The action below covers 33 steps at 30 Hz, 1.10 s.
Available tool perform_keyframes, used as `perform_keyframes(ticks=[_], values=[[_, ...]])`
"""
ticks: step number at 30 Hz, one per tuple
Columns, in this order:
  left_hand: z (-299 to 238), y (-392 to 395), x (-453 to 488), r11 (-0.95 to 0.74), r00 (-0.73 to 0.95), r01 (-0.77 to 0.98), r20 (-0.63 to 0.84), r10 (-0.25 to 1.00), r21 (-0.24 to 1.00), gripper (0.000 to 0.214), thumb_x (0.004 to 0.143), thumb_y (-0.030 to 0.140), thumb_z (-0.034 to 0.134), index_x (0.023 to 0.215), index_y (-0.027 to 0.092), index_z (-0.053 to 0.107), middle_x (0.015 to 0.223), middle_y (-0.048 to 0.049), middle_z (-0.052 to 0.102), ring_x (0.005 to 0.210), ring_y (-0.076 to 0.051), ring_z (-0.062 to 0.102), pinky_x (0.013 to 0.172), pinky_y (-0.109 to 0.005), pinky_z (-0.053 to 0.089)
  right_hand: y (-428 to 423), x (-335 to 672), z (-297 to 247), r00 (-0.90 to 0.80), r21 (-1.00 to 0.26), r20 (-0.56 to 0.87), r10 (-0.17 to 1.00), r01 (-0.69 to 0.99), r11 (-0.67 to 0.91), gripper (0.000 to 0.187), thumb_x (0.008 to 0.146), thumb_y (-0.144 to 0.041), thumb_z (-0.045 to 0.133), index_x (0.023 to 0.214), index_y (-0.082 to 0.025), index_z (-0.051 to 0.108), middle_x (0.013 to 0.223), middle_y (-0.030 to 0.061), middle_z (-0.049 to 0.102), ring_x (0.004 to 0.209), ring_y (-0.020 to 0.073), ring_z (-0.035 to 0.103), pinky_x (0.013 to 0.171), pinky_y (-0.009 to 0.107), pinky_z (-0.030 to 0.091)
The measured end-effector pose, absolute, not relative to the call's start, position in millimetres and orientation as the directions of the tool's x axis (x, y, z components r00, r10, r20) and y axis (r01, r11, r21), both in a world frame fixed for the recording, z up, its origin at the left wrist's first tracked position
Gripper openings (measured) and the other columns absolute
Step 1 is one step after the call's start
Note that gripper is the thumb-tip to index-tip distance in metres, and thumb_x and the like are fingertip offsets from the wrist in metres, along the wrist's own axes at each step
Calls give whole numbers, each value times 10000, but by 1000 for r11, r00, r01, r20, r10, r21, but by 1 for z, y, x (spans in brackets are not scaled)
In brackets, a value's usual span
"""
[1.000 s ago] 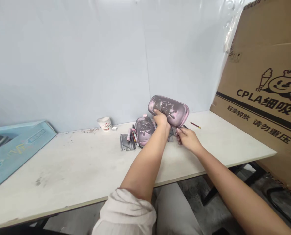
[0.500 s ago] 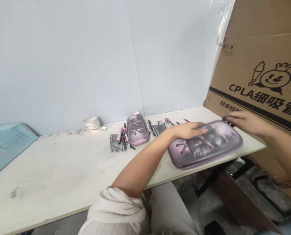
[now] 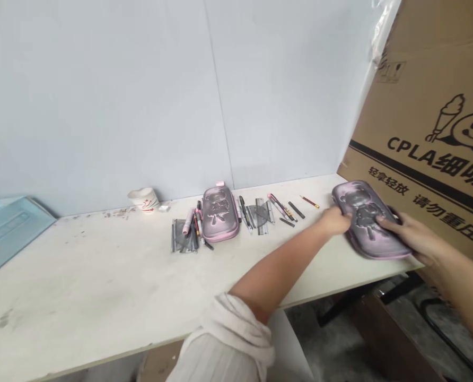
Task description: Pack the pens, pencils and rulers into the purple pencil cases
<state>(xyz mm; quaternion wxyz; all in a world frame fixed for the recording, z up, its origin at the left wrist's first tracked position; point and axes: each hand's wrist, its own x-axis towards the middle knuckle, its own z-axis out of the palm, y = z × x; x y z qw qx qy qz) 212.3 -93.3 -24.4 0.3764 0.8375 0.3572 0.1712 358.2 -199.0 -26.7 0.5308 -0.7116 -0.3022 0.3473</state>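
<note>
A grey-and-pink pencil case point(image 3: 374, 241) with an embossed bear-like figure is between my two hands at the right end of the table, tilted. My left hand point(image 3: 335, 220) is closed at its left edge, with the fingertips partly hidden. On the opposite side, my right hand point(image 3: 413, 236) grips the edge with its thumb on the lid and the other fingers out of sight beneath. A second, similar pencil case point(image 3: 221, 220) lies near the wall. Beside that one are pens and markers point(image 3: 195, 228) and a clear set of rulers point(image 3: 260, 211).
A pencil point(image 3: 309, 201) and several pens point(image 3: 282, 206) lie toward the right back. A paper cup point(image 3: 143, 200) stands by the wall, near small debris. At the far left is a light-blue flat item point(image 3: 9, 228). A big cardboard box point(image 3: 427, 132) rises beyond the table's right end.
The held case has turned from lying crosswise to pointing away from me and moved right. My left hand went from its top to its left edge; my right hand now grips its right side.
</note>
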Motion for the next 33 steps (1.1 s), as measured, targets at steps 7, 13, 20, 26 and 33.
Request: perform_keyframes(ticks=[7,13,20,26,33], values=[[7,12,100,-427,385,760,190,903,490,429,843,334,414,1216,130,476,1239,-166,495,1125,-247,515,961,-355,388,-134,404,-41,578,-919,-238,781,126,-374,393,727,-367,646,1075,-200,576,1119,146,630,789,184,641,694,260,495],[23,71,-1,-132,62,960,274,960,246,400,816,310,430,1173,134,473,1185,-216,481,1157,-351,449,920,-485,362,-67,366,-28,434,-737,-68,898,586,-338,474,753,-466,584,1115,-160,576,1116,155,623,933,247,609,825,366,462],[12,93,-22,-104,94,992,121,988,75,489,811,376,427,1207,90,417,1133,-252,539,1074,-350,526,864,-454,398,-29,218,-16,-27,-244,352,936,962,120,355,853,-337,424,1101,-132,573,1100,157,585,1073,270,489,917,403,373],[-1,88,-8,-338,338,941,6,941,27,387,829,347,404,1138,151,530,1193,-192,563,1125,-337,486,925,-494,332,-21,106,-18,-406,-157,129,905,892,423,535,763,-367,519,1236,-129,441,1170,157,530,1108,284,443,919,430,346],[-2,80,-23,-488,490,872,-52,870,45,246,801,233,473,996,162,605,1117,-158,618,1114,-299,490,966,-479,298,-29,79,-25,-331,46,151,932,944,327,383,797,-289,459,1155,-166,523,1077,172,565,1066,311,460,909,482,296]])
